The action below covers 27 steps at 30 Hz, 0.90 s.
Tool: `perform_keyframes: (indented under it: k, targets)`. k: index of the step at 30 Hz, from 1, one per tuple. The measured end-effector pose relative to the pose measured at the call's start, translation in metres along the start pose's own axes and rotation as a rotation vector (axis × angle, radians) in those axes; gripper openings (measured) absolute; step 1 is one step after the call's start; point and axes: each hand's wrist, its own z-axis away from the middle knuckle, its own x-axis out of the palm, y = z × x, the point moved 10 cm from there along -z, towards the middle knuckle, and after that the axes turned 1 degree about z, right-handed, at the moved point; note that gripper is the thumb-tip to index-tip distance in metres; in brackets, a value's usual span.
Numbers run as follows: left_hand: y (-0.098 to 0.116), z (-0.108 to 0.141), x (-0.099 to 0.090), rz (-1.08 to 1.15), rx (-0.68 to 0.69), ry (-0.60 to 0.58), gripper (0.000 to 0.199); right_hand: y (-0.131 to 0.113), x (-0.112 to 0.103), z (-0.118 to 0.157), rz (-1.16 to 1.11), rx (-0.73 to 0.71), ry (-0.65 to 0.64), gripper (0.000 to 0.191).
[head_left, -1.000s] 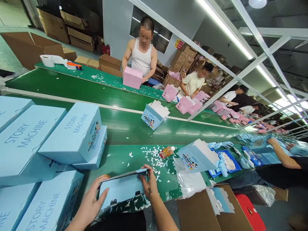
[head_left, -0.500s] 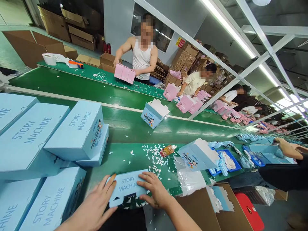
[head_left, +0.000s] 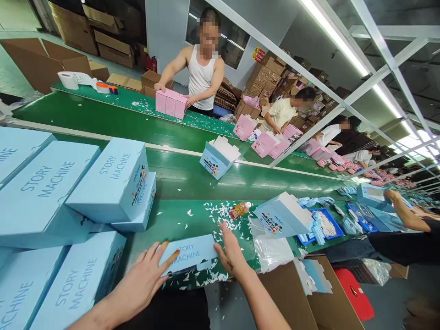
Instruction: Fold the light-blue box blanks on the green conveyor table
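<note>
A light blue box (head_left: 192,250) lettered STORY MACHINE lies in front of me on the green work surface, its top face showing. My left hand (head_left: 146,270) rests on its left end with the fingers spread. At the box's right end is my right hand (head_left: 232,252), fingers extended and the palm side against the edge. A small flap with a notch shows along the box's near edge. White paper scraps (head_left: 220,220) lie beyond and below the box.
Stacked blue boxes (head_left: 92,183) fill the left side. A drink bottle (head_left: 239,210), an open blue box (head_left: 283,215) and blue trays (head_left: 330,224) stand to the right. Across the conveyor (head_left: 172,176), a person (head_left: 202,73) holds pink boxes. Brown cartons are at lower right.
The box's front flap has been folded down or in. My right hand has moved from the top to the right end, fingers raised. Across the belt, the pink boxes were turned and moved left.
</note>
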Motion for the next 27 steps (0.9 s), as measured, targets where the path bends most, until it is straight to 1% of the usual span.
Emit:
perform_keyframes:
  k: [1, 2, 3, 4, 5, 6, 7, 10, 12, 19, 22, 27]
  targets:
    - [0.001, 0.0, 0.0, 0.001, 0.013, -0.003, 0.062, -0.011, 0.01, 0.002, 0.03, -0.109, -0.109, 0.082]
    - [0.001, 0.0, 0.001, 0.002, 0.024, -0.005, 0.062, -0.024, 0.019, 0.006, 0.057, -0.229, -0.206, 0.085]
    - [0.002, 0.0, 0.001, 0.002, 0.035, -0.009, 0.062, -0.035, 0.026, 0.011, 0.08, -0.339, -0.277, 0.08]
    - [0.002, 0.0, 0.001, 0.002, 0.043, -0.013, 0.062, -0.044, 0.031, 0.016, 0.095, -0.426, -0.317, 0.069]
    - [0.002, -0.001, 0.001, 0.001, 0.051, -0.015, 0.063, -0.049, 0.033, 0.018, 0.103, -0.487, -0.326, 0.056]
    - [0.002, -0.001, 0.0, 0.0, 0.064, -0.018, 0.063, -0.051, 0.034, 0.019, 0.1, -0.521, -0.309, 0.047]
    - [0.003, -0.001, 0.0, -0.001, 0.081, -0.019, 0.063, -0.052, 0.034, 0.018, 0.089, -0.544, -0.28, 0.041]
    - [0.003, -0.001, -0.001, 0.001, 0.122, -0.013, 0.063, -0.049, 0.034, 0.014, 0.059, -0.583, -0.204, 0.036]
    - [0.002, 0.0, -0.001, 0.015, 0.126, -0.005, 0.063, -0.046, 0.037, 0.015, 0.068, -0.594, -0.193, 0.036]
    - [-0.001, 0.004, 0.003, 0.071, 0.165, -0.02, 0.061, -0.039, 0.055, 0.029, 0.203, -0.582, -0.206, 0.05]
    - [-0.002, 0.005, 0.003, 0.078, 0.191, -0.027, 0.06, -0.037, 0.06, 0.033, 0.25, -0.581, -0.246, 0.057]
    - [-0.002, 0.004, 0.0, 0.037, 0.185, 0.004, 0.062, -0.033, 0.065, 0.036, 0.281, -0.571, -0.275, 0.061]
